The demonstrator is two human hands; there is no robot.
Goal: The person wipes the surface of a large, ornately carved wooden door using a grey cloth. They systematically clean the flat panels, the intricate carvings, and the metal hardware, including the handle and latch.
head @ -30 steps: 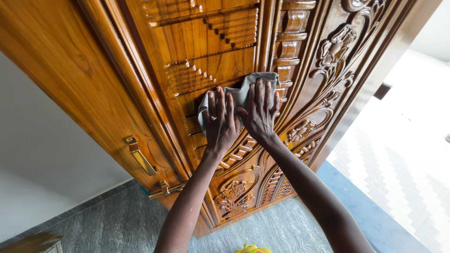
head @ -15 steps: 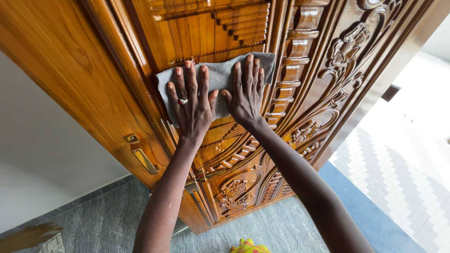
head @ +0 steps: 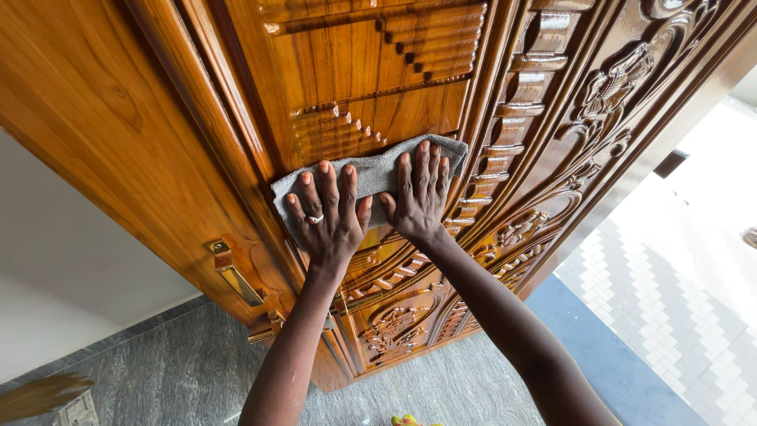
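A grey cloth lies flat against a glossy carved wooden door. My left hand, with a ring on one finger, presses the cloth's left part with fingers spread. Beside it, my right hand presses the cloth's right part, fingers also spread. Both palms lie flat on the cloth, at the lower edge of a stepped carved panel.
A brass handle sticks out from the door's edge at lower left. Ornate carvings run down the door's right side. Grey stone floor lies below, with a blue strip and pale patterned tiles to the right.
Both hands and the cloth slid left across the door from one second ago, then shifted slightly lower and closer together over the last half second.
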